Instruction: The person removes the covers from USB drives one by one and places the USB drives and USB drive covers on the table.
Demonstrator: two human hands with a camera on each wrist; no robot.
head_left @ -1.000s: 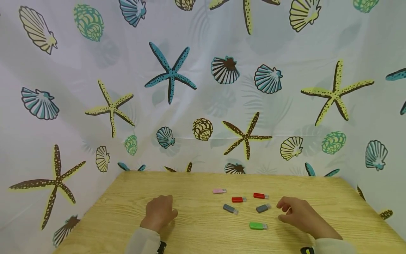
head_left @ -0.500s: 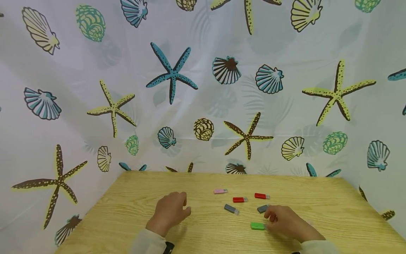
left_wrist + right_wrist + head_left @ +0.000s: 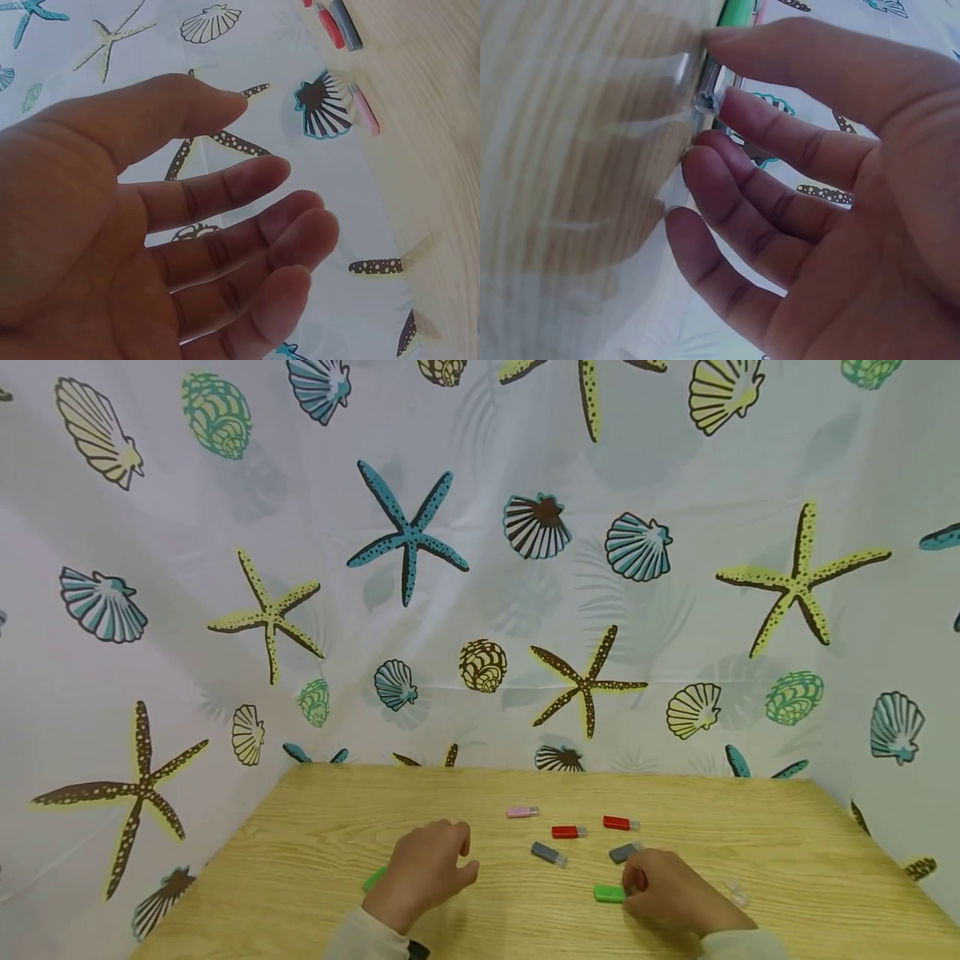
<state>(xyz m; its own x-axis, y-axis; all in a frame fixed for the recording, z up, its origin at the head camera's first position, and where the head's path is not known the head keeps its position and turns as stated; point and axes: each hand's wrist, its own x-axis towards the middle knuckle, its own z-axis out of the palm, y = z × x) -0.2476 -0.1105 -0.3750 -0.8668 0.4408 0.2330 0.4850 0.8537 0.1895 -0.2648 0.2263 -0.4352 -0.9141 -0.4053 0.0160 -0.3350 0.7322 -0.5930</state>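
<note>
A green USB stick [image 3: 609, 893] with a clear and metal plug end lies on the wooden table [image 3: 337, 793]. My right hand [image 3: 666, 893] is at its right end, thumb and index finger pinching around the plug end [image 3: 708, 99], as the right wrist view shows; the other fingers are loosely bent close to the tabletop. My left hand [image 3: 429, 870] hovers over the table to the left, holding nothing, with fingers relaxed and thumb apart in the left wrist view. Behind its wrist a second green stick [image 3: 372, 879] shows partly; the rest is hidden.
Beyond the right hand lie a grey USB stick [image 3: 622, 853] and a red one [image 3: 617, 822]. Further left are another red stick [image 3: 565, 832], another grey one [image 3: 548, 853] and a pink one [image 3: 519, 812]. Small clear pieces [image 3: 737, 893] lie right of the right hand. A patterned curtain [image 3: 480, 610] stands behind.
My right hand has moved left and down to the green USB stick's plug end. My left hand has moved right, uncovering another green stick. Clear pieces now show beside the right hand.
</note>
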